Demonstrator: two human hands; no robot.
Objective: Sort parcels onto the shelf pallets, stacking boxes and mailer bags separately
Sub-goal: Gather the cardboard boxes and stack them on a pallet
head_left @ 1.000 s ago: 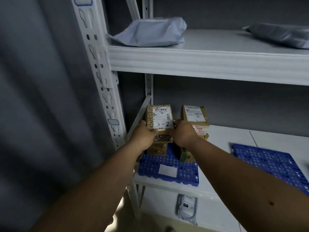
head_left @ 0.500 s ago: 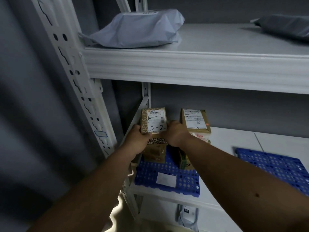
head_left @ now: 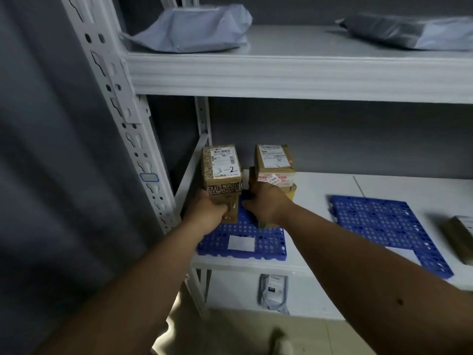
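On the blue pallet (head_left: 243, 243) at the left end of the middle shelf stand two stacks of cardboard boxes. The left stack has a box marked "3-2" (head_left: 221, 167) resting on a lower box (head_left: 232, 213). My left hand (head_left: 208, 212) is curled around that lower box's left side. From the other side, my right hand (head_left: 266, 202) puts its fingers into the gap between the stacks, against the same box. The right stack (head_left: 275, 162) stands just behind my right hand, with white labels on top.
A second blue pallet (head_left: 384, 221) lies to the right, with a brown parcel (head_left: 460, 234) at the frame edge. Two grey mailer bags (head_left: 194, 29) (head_left: 409, 32) lie on the upper shelf. Another mailer (head_left: 272, 290) sits below. A white upright post (head_left: 122, 116) stands at left.
Both hands have slid down from the "3-2" box to the lower box beneath it. The "3-2" box now rests on top of the left stack. My view has shifted left.
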